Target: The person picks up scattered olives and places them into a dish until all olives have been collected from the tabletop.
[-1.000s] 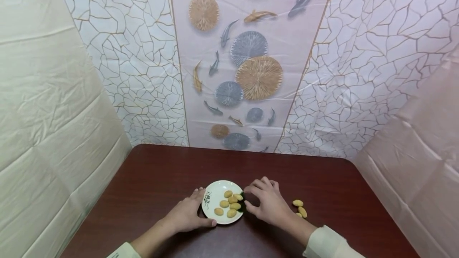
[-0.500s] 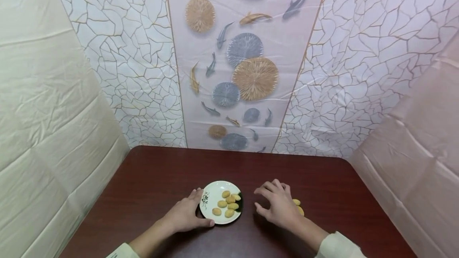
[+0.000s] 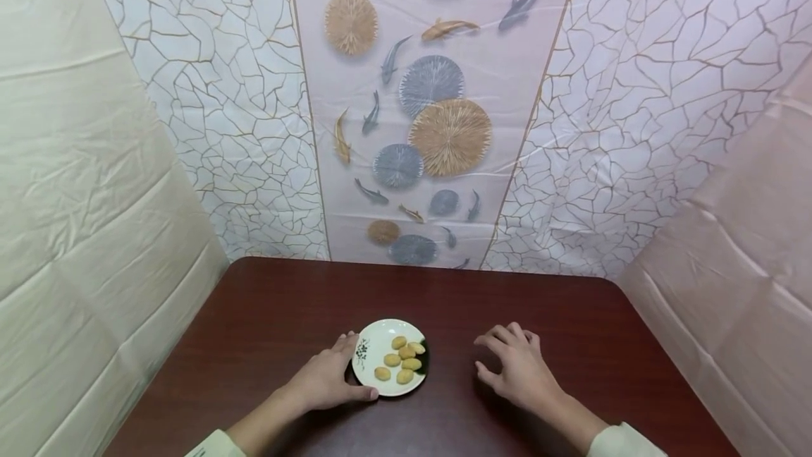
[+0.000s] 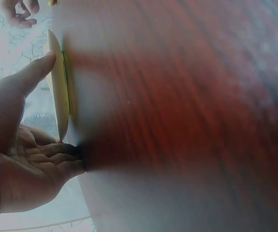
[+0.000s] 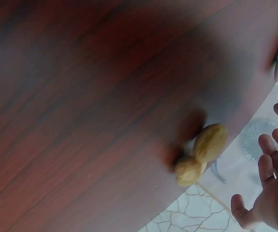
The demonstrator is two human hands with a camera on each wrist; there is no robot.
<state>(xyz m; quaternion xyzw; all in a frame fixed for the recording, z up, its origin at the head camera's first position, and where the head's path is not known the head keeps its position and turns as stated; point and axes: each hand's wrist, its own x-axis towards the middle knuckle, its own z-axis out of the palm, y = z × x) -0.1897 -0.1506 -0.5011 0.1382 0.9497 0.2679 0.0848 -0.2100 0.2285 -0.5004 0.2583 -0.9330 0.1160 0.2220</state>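
Observation:
A white plate (image 3: 379, 333) with a dark floral print at its left and a dark green patch on its right rim rests on the table. Several small yellow-brown oval pieces (image 3: 406, 364) lie in it. My left hand (image 3: 326, 378) holds the plate's left side, thumb on the near rim and fingertips at the far rim. To the right of the plate, my right hand (image 3: 517, 369) hovers over the table with loosely bent fingers and nothing in them. Below it in the right wrist view are more oval pieces (image 5: 210, 143); in the head view the hand hides them.
The dark red-brown table (image 3: 304, 295) has a polished wood grain. Behind it hangs a patterned cloth (image 3: 419, 182) with fish and round motifs. Plain pale cloths close off the left (image 3: 95, 245) and right (image 3: 729, 266) sides.
My right hand has drawn away from the plate's right rim and moved right, now covering the loose pieces in the head view. My left hand stays at the plate.

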